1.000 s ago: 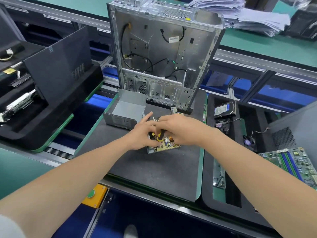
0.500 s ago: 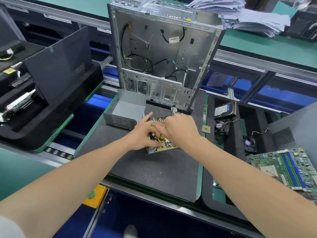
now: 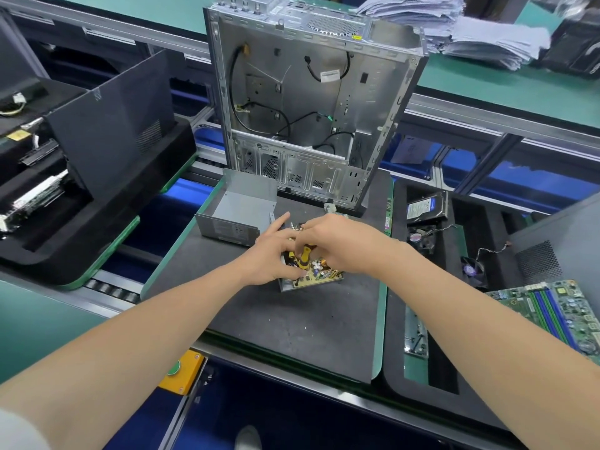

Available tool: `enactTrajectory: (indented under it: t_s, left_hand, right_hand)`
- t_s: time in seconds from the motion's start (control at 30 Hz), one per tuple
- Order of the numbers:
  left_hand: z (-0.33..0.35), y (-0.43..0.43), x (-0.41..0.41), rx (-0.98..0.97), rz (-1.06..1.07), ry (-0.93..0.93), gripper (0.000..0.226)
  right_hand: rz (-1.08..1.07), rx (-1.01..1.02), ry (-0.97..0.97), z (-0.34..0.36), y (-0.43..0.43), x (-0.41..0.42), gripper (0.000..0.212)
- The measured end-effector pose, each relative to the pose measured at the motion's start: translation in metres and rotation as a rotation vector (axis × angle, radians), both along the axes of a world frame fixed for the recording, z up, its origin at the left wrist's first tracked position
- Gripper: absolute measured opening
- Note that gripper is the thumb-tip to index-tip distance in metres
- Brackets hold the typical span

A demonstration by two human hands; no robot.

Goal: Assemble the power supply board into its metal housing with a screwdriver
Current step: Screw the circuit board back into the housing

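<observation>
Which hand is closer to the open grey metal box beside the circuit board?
Left. The left hand sits just right of the grey metal box, fingers almost at its corner; the right hand, gripping the yellow screwdriver, is farther right, above the circuit board.

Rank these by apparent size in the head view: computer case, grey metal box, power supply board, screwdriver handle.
1. computer case
2. grey metal box
3. power supply board (partly covered)
4. screwdriver handle

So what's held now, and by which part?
The screwdriver, by its yellow-and-black handle; whether the left hand or right hand grips it cannot be told.
</observation>
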State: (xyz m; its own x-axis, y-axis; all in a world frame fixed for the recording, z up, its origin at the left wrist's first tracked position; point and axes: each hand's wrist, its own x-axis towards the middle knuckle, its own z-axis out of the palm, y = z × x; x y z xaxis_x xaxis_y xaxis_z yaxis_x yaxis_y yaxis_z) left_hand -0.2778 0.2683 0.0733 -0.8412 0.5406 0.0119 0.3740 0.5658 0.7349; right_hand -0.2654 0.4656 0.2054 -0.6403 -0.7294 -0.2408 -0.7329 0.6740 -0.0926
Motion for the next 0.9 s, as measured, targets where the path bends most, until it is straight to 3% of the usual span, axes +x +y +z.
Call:
enactTrajectory:
  t_s: [0.07, 0.2, 0.3, 0.43, 0.5, 0.6, 0.77, 0.9]
  left_hand:
    - [-0.001, 0.000, 0.000, 0.014, 0.000, -0.002, 0.030]
    - [-0.003, 0.001, -0.002, 0.035, -0.012, 0.000, 0.027]
    - [-0.009, 0.001, -0.003, 0.084, 0.028, -0.027, 0.036]
    - [-0.014, 0.000, -0.006, 0.026, 0.007, 0.033, 0.036]
    - [-0.012, 0.000, -0.007, 0.029, -0.016, 0.040, 0.022]
    - [-0.010, 0.000, -0.007, 0.023, -0.032, 0.057, 0.019]
    - [-0.003, 0.000, -0.002, 0.012, -0.033, 0.028, 0.016]
    - [0.000, 0.000, 0.000, 0.008, -0.019, 0.012, 0.016]
  right_hand:
    - [-0.083, -0.027, 0.020, -0.003, -0.004, 0.003, 0.007]
    - [-0.317, -0.025, 0.156, -0.020, -0.015, 0.011, 0.039]
    - [-0.433, 0.011, 0.281, -0.025, -0.017, 0.015, 0.061]
    - [-0.465, -0.010, 0.318, -0.021, -0.020, 0.018, 0.068]
    - [-0.364, -0.079, 0.219, -0.017, -0.012, 0.017, 0.057]
    - [-0.063, -0.132, -0.023, -0.005, 0.000, 0.015, 0.013]
    - [-0.034, -0.052, -0.034, -0.006, 0.001, 0.012, 0.015]
    - [-0.187, -0.085, -0.074, -0.005, -0.007, 0.014, 0.014]
